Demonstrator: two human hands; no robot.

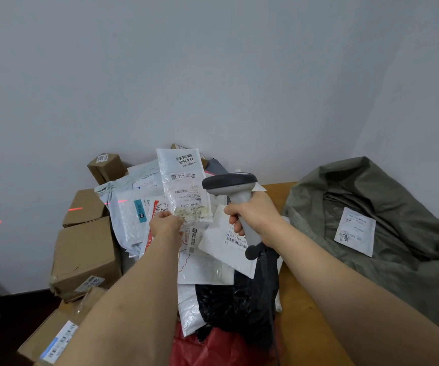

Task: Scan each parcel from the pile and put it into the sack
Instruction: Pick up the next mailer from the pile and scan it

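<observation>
My left hand (166,223) pinches the lower edge of a clear plastic parcel (184,183) with a printed label and holds it upright above the pile. My right hand (252,216) grips the handle of a grey barcode scanner (230,184), whose dark head sits just right of the held parcel. Red scanner light (75,208) falls in short bars on a box and the wall to the left. The pile (207,262) of white, black and red mailer bags lies below both hands. The olive green sack (387,233) gapes open at right with one white parcel (355,231) inside.
Brown cardboard boxes (86,254) are stacked at the left of the pile, with one small box (106,167) against the wall. The wooden table (300,313) shows between the pile and the sack. A grey wall stands close behind everything.
</observation>
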